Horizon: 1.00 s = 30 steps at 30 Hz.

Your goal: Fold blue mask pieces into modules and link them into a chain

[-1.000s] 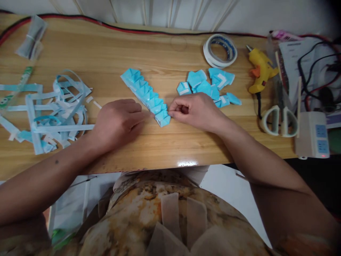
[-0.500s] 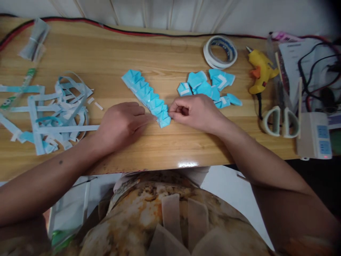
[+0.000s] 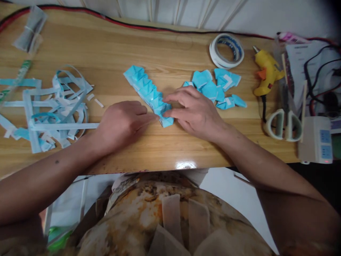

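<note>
A strip of overlapping folded blue paper pieces [image 3: 146, 89] lies slantwise on the table. My left hand [image 3: 125, 122] is at its near end, fingers curled, with the forefinger and thumb tips against the left edge. Against the opposite edge, my right hand [image 3: 197, 112] has its thumb and forefinger apart, their tips touching the folds. Just beyond the right hand is a loose group of folded blue paper pieces [image 3: 209, 90], some bearing white tape strips. The right hand partly covers one piece.
Pale blue and white paper strips [image 3: 34, 122] lie tangled at left. Behind the loose pieces sits a tape roll [image 3: 214, 57]. A yellow glue gun [image 3: 266, 71], scissors [image 3: 277, 124], a white power socket block [image 3: 314, 142] and black cables [image 3: 309, 71] crowd the right side.
My right hand's pinched fingers have spread and moved onto the strip's folds. The left hand stays at the near end. The whole view has shifted slightly.
</note>
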Each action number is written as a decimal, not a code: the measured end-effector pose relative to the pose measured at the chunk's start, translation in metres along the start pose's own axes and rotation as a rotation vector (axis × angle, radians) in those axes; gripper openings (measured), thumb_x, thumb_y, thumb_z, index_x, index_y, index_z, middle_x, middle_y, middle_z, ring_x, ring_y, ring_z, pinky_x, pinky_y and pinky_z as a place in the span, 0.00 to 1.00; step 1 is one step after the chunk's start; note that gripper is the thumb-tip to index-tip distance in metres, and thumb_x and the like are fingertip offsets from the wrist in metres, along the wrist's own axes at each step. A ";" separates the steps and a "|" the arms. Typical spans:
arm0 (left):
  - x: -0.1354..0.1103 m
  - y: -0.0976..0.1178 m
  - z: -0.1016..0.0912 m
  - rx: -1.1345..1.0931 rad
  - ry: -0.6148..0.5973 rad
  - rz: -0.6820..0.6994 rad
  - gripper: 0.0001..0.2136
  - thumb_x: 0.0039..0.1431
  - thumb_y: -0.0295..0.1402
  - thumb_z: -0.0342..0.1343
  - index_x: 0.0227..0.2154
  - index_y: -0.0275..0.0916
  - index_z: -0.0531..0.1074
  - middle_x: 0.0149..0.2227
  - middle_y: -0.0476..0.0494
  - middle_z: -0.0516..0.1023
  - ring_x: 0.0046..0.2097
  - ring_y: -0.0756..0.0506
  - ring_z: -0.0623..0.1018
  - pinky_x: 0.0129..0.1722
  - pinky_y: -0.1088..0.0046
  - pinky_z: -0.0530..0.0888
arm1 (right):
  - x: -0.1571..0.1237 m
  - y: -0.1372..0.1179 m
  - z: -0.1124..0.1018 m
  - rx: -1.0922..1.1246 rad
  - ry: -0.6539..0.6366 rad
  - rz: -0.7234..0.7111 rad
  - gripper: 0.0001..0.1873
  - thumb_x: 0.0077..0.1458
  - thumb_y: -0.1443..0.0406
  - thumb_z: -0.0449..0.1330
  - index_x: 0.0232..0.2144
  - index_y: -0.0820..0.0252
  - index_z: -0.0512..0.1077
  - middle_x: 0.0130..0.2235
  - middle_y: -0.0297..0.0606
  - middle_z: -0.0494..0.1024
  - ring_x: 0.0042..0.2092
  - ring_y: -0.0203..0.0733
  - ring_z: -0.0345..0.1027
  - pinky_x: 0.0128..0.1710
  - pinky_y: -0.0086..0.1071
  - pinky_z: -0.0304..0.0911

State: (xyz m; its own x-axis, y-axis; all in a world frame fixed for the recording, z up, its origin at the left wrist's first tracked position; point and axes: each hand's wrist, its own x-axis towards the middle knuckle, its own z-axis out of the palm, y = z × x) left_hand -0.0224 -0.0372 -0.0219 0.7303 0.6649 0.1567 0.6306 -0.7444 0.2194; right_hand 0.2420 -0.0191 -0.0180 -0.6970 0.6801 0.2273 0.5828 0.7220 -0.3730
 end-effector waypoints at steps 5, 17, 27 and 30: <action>-0.001 0.002 0.000 0.055 0.050 0.045 0.18 0.73 0.32 0.45 0.46 0.42 0.83 0.32 0.44 0.80 0.34 0.42 0.77 0.32 0.65 0.67 | 0.004 -0.002 -0.002 0.011 -0.036 0.047 0.18 0.67 0.69 0.52 0.41 0.51 0.82 0.59 0.38 0.78 0.61 0.53 0.68 0.61 0.54 0.67; -0.001 0.003 0.004 0.047 0.154 0.079 0.17 0.72 0.30 0.48 0.46 0.41 0.84 0.30 0.43 0.80 0.32 0.42 0.77 0.30 0.66 0.64 | -0.001 0.004 -0.002 0.001 0.061 0.024 0.22 0.68 0.70 0.47 0.39 0.51 0.81 0.58 0.35 0.80 0.61 0.49 0.70 0.62 0.53 0.65; -0.001 0.003 0.002 0.066 0.071 0.033 0.18 0.72 0.30 0.46 0.48 0.44 0.83 0.32 0.44 0.81 0.35 0.42 0.78 0.32 0.67 0.65 | -0.002 0.001 -0.010 0.043 0.164 0.028 0.24 0.72 0.68 0.44 0.38 0.50 0.81 0.56 0.35 0.82 0.58 0.47 0.72 0.64 0.52 0.65; -0.001 0.003 0.001 0.039 0.107 0.046 0.18 0.72 0.31 0.47 0.47 0.43 0.83 0.30 0.44 0.81 0.33 0.42 0.77 0.31 0.66 0.65 | 0.001 0.000 -0.006 0.018 0.048 0.042 0.23 0.72 0.68 0.47 0.39 0.50 0.82 0.59 0.34 0.81 0.64 0.50 0.69 0.65 0.56 0.65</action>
State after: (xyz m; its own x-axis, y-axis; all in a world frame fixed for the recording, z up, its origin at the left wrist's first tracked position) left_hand -0.0210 -0.0402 -0.0229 0.7276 0.6314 0.2683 0.6087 -0.7745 0.1720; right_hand 0.2434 -0.0178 -0.0126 -0.6506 0.7157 0.2540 0.6033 0.6902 -0.3995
